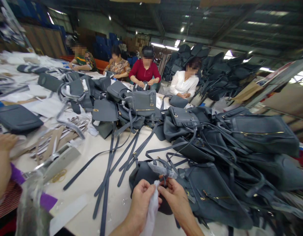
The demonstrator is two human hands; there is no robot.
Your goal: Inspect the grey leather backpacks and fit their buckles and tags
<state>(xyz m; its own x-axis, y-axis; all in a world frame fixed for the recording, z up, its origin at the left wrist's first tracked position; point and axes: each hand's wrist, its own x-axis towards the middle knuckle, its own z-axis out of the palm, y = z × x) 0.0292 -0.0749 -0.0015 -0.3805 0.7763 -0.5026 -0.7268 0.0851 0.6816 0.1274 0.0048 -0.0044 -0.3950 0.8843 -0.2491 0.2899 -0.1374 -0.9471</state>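
Observation:
A dark grey backpack [143, 171] lies right in front of me at the table's near side. Its top handle has whitish translucent wrapping [163, 170] around it. My left hand [141, 200] is closed in a pinch on a long white strip of wrapping [153, 209] that hangs down between my wrists. Beside it, my right hand [173, 195] is also closed, with thumb and fingers at the upper end of the same strip, close against the handle. The fingertips partly hide where strip and handle meet.
Several dark backpacks [259, 126] are heaped to the right; more [139, 101] lie ahead with loose straps [108, 183]. Left are paper strips [55, 139], a tape dispenser [60, 160] and a co-worker's arm [2, 164]. Several people [146, 67] work across the table.

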